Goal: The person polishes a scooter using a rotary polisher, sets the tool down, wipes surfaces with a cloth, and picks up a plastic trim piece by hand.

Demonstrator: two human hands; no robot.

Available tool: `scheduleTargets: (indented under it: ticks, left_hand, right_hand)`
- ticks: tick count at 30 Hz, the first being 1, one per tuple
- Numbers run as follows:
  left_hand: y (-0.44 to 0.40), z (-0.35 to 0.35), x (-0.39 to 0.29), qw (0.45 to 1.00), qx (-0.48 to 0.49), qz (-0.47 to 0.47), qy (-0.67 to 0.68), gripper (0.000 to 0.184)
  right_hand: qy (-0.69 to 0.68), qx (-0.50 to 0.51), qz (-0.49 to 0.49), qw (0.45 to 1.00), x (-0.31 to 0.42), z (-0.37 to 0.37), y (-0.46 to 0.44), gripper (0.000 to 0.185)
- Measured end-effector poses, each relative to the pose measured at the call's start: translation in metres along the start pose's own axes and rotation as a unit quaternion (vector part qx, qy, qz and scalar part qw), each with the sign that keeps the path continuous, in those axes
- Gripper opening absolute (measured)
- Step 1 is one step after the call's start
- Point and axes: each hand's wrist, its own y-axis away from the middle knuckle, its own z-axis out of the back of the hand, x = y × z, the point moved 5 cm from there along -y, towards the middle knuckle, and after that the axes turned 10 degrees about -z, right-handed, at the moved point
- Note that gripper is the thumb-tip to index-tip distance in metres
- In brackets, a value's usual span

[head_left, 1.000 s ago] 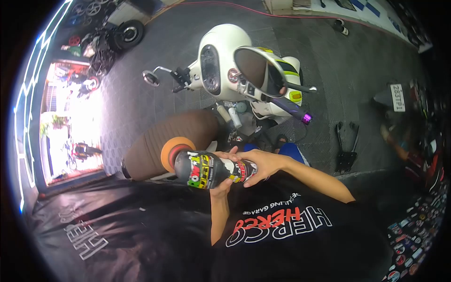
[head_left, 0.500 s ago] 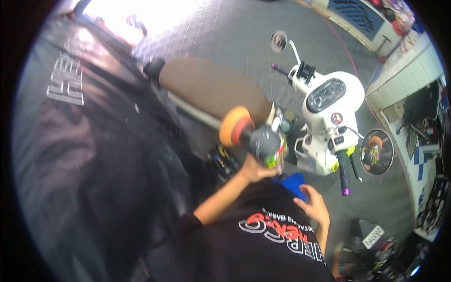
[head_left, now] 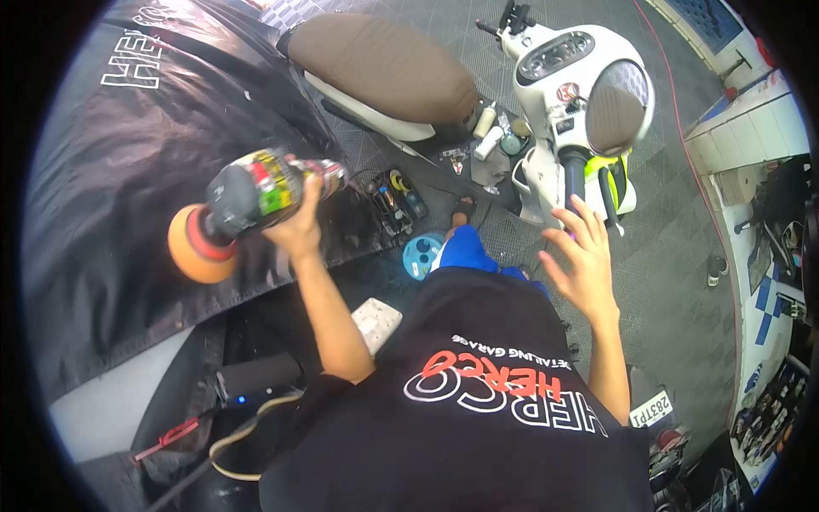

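Note:
My left hand (head_left: 297, 229) is wrapped round a cordless polisher (head_left: 246, 194) with a dark head, a bright patterned body and an orange foam pad (head_left: 196, 243). The polisher is raised at the left, in front of a black cover (head_left: 128, 230). My right hand (head_left: 584, 264) is open, fingers spread and bent, by the end of the handlebar grip (head_left: 573, 175) of a white scooter (head_left: 546, 107). Whether the fingers touch the grip, I cannot tell. The scooter's brown seat (head_left: 384, 64) and round mirror (head_left: 616, 107) show above.
Several bottles (head_left: 488, 143) stand in the scooter's footwell. A tool tray (head_left: 394, 200) and a blue round lid-like thing (head_left: 420, 256) are near my feet. A red screwdriver (head_left: 166, 441) and a black speaker-like box (head_left: 260, 380) lie at lower left. A number plate (head_left: 651, 410) shows at lower right.
My left hand has swung the polisher from the middle over to the left. My right hand has moved up and forward to the handlebar's end. The view has tilted down.

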Motion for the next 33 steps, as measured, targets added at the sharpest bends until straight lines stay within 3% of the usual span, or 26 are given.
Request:
scheduleTargets:
  ticks: [4, 9, 14, 17, 19, 21, 23, 24, 26, 27, 29, 31, 32, 33]
  left_hand:
    - [0.024, 0.041, -0.036, 0.998, -0.004, -0.016, -0.064, 0.049]
    - [0.06, 0.061, -0.019, 0.992, -0.011, 0.092, -0.086, 0.044]
    - [0.107, 0.059, 0.08, 0.961, -0.034, 0.259, -0.089, 0.044]
    - [0.148, 0.048, 0.164, 0.915, -0.037, 0.389, -0.101, 0.041]
    - [0.198, 0.053, 0.252, 0.846, -0.004, 0.524, -0.103, 0.036]
    - [0.252, 0.059, 0.329, 0.808, 0.041, 0.563, -0.17, 0.021]
    - [0.286, 0.057, 0.371, 0.815, 0.094, 0.537, -0.194, 0.023]
    - [0.313, 0.057, 0.394, 0.772, 0.11, 0.606, -0.154, 0.024]
    - [0.368, 0.059, 0.445, 0.673, 0.15, 0.72, -0.076, 0.034]
    - [0.397, 0.062, 0.463, 0.622, 0.172, 0.763, -0.043, 0.043]
    - [0.397, 0.067, 0.474, 0.517, 0.286, 0.797, -0.126, 0.038]
    - [0.412, 0.066, 0.496, 0.453, 0.357, 0.817, -0.015, 0.036]
    - [0.421, 0.071, 0.504, 0.359, 0.38, 0.852, -0.012, 0.036]
    - [0.427, 0.072, 0.511, 0.356, 0.388, 0.85, -0.015, 0.037]
  right_hand:
    - [0.006, -0.021, 0.02, 1.0, 0.0, 0.0, 0.0, 0.026]
    - [0.082, -0.068, 0.029, 0.994, 0.01, -0.007, -0.015, 0.022]
    - [0.145, -0.047, -0.013, 0.988, 0.017, -0.016, -0.054, 0.021]
    - [0.183, -0.036, -0.021, 0.982, 0.016, -0.023, -0.06, 0.025]
    - [0.189, -0.028, -0.024, 0.981, 0.019, -0.026, -0.061, 0.021]
    - [0.168, -0.036, -0.044, 0.984, 0.015, -0.028, -0.061, 0.018]
    - [0.164, -0.101, -0.12, 0.974, 0.011, -0.03, -0.058, 0.037]
    - [0.24, -0.097, -0.137, 0.956, 0.012, -0.03, -0.058, 0.042]
    - [0.206, -0.12, -0.222, 0.946, 0.008, -0.033, -0.058, 0.054]
    - [0.116, -0.15, -0.277, 0.942, -0.008, -0.034, -0.048, 0.06]
    - [0.215, -0.12, -0.325, 0.913, -0.013, -0.034, -0.043, 0.058]
    - [0.218, -0.081, -0.332, 0.914, -0.014, -0.033, -0.045, 0.058]
    - [0.221, -0.08, -0.353, 0.906, -0.011, -0.037, -0.047, 0.059]
    - [0.217, -0.082, -0.372, 0.899, -0.012, -0.037, -0.047, 0.059]
